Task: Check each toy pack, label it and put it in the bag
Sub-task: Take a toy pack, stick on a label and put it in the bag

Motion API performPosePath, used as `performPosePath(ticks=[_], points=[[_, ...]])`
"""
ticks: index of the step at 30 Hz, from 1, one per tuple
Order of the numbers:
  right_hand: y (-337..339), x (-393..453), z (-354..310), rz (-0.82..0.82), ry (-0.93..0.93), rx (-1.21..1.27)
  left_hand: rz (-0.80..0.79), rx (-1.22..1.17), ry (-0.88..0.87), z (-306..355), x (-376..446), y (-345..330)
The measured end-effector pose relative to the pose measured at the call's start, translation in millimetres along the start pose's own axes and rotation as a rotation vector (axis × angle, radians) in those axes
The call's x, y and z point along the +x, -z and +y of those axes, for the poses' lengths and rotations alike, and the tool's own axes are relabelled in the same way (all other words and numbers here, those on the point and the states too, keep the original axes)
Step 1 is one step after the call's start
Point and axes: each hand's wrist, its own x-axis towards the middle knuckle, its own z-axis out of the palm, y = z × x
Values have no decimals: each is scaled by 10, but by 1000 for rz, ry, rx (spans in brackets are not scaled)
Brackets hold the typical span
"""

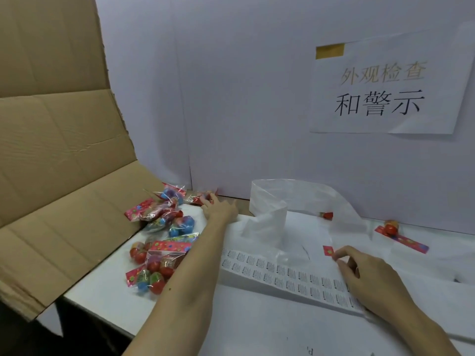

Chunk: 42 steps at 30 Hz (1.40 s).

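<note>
Left hand (218, 208) reaches far out, fingertips on a crinkly clear toy pack (203, 197) by the wall; whether it grips is unclear. Right hand (365, 273) fingers curled, pinching at the flat white label sheet (282, 274), a strip with printed barcode rows. Between the hands: limp translucent plastic bag (303, 209). Left of the left forearm: heap of glossy toy packs (159, 242), round red and blue balls inside, beside a corrugated cardboard flap (64, 176).
</note>
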Motion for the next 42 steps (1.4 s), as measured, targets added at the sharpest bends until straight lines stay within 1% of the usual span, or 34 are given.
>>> performPosePath(ticks=[3, 6, 8, 10, 12, 15, 20, 21, 23, 26, 30, 31, 32, 35, 39, 40, 42], points=[[-9, 13, 6, 6, -3, -7, 37, 55, -12, 28, 10, -44], [-10, 8, -1, 15, -5, -5, 67, 106, -45, 61, -27, 46], [4, -6, -10, 19, -6, 2, 99, 42, -48, 114, -95, 177], [24, -24, -30, 22, -2, 10, 174, -87, -66, 190, -196, 311], [42, -38, -54, 18, 1, 3, 286, -225, -126, 286, -361, 401], [61, -55, -80, 7, 2, -8, 515, -415, -281, 440, -710, 412], [68, -67, -75, 22, 5, 10, 968, -800, -669, 704, -1374, 103], [63, -64, -69, 22, 3, 12, 1029, -847, -732, 760, -1475, 12], [40, -50, -47, 11, -9, 7, 1057, -918, -828, 857, -1634, -150], [-1, -35, -7, 5, -41, 64, 974, -1004, -900, 950, -1765, -315], [-13, -6, 24, 79, -116, 355, 826, -1168, -866, 969, -1862, -405], [-6, -5, 23, 90, -125, 416, 767, -1211, -849, 971, -1880, -424], [-2, -3, 19, 92, -140, 501, 684, -1258, -842, 974, -1896, -436], [49, 10, -25, 81, -213, 876, 419, -1355, -867, 997, -1931, -441], [159, -1, -34, 132, -167, 1189, 126, -1454, -838, 982, -1948, -425], [174, -7, -25, 151, -160, 1243, 46, -1469, -836, 968, -1938, -432], [178, -13, -15, 199, -120, 1200, -98, -1478, -777, 946, -1919, -450]])
